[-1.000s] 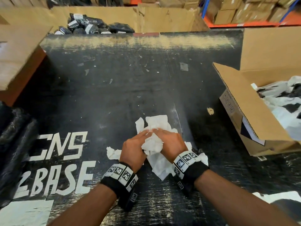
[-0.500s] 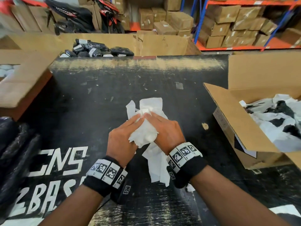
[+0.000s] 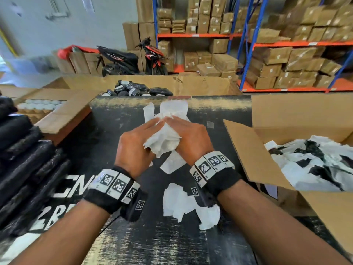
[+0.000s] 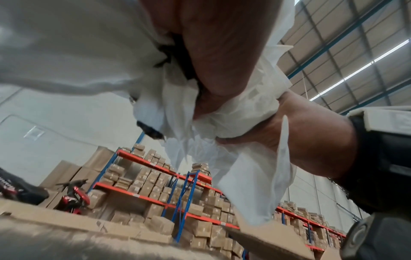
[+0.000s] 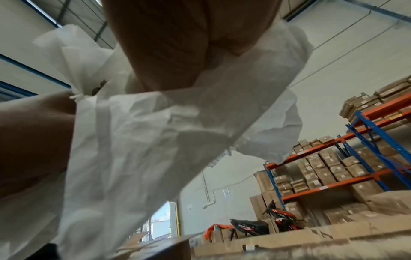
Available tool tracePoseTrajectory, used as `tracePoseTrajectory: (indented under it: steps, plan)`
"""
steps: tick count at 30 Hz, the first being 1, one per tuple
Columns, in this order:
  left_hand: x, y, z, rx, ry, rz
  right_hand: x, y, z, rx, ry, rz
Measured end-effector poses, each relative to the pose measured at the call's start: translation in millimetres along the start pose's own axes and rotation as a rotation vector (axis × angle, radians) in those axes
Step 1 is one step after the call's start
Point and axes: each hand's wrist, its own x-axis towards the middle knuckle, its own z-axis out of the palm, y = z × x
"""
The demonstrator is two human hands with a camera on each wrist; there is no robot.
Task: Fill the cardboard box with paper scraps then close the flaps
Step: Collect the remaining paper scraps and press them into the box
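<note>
both the left hand (image 3: 133,148) and the right hand (image 3: 191,138) clasp a crumpled paper wad (image 3: 164,138) between them above the black table (image 3: 114,121). the open cardboard box (image 3: 254,150) sits to the right, more paper scraps (image 3: 183,203) lying near.

Pale warehouse wall (image 3: 66,25) behind blue-and-orange shelving (image 3: 246,37) — stacked brown cartons (image 3: 277,60), a parked motorbike (image 3: 118,58) beside.

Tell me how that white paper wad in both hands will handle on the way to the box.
The paper wad looks light and floppy: loose tails droop below the left hand and right hand. Probably springs open if released. Scraps on the table suggest bits may drop.
</note>
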Motion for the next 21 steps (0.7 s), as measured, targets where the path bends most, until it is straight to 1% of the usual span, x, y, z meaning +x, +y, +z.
tracePoseTrajectory:
  steps: [2, 6, 10, 13, 17, 21]
  plan:
    - [6.4, 36.0, -8.1, -0.03, 0.047, 0.004, -3.9, 2.8, -32.1, 0.001, 0.038, -0.043]
    - [15.7, 122.5, -14.6, -0.118, 0.097, -0.057, -23.6, 16.2, -101.5, -0.06, 0.121, -0.076]
    - [19.8, 200.7, -5.6, -0.136, 0.14, -0.01, -57.5, 36.1, -174.2, -0.086, 0.19, -0.073]
    - [25.1, 249.4, 10.0, -0.086, 0.129, 0.05, -85.4, 57.7, -220.7, -0.11, 0.2, -0.037]
    - [40.5, 305.2, 43.1, -0.125, 0.1, 0.09, -121.6, 93.6, -272.6, -0.198, 0.254, -0.025]
    - [63.2, 355.6, 82.1, -0.177, 0.069, 0.178, -149.6, 131.2, -317.1, -0.272, 0.289, 0.018]
